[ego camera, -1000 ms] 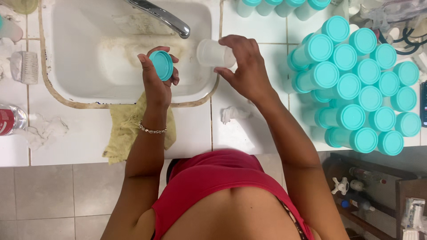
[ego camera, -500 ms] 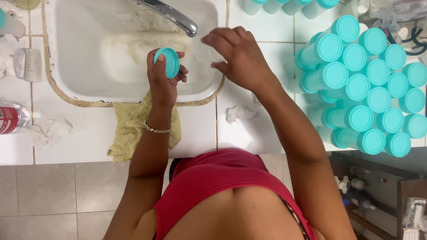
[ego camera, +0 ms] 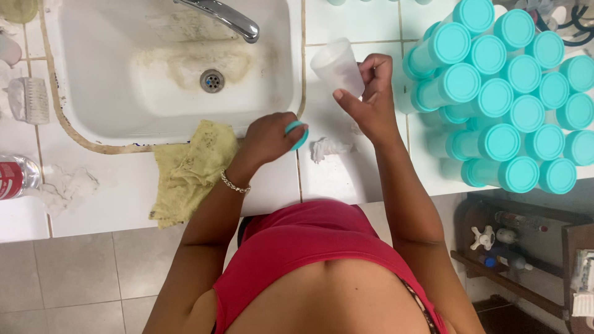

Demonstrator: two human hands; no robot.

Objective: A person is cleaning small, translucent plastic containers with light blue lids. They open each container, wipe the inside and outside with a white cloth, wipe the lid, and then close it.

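My left hand (ego camera: 270, 135) grips a round turquoise lid (ego camera: 299, 133) low over the tiled counter, at the front right corner of the white sink (ego camera: 93, 124). My right hand (ego camera: 371, 99) holds a clear plastic cup (ego camera: 337, 66) tilted on its side above the counter, to the right of the sink. The lid and the cup are apart. A bracelet sits on my left wrist.
Several clear containers with turquoise lids (ego camera: 495, 93) are stacked on the counter at the right. A yellow cloth (ego camera: 189, 170) hangs over the sink's front edge. A metal tap (ego camera: 226, 17), a scrub brush (ego camera: 28, 99), a plastic bottle (ego camera: 15, 176) and crumpled tissue (ego camera: 328, 148) lie around.
My left hand has come down from over the basin to the sink's front corner with the lid. My right hand has moved right and the cup shows again, tilted.
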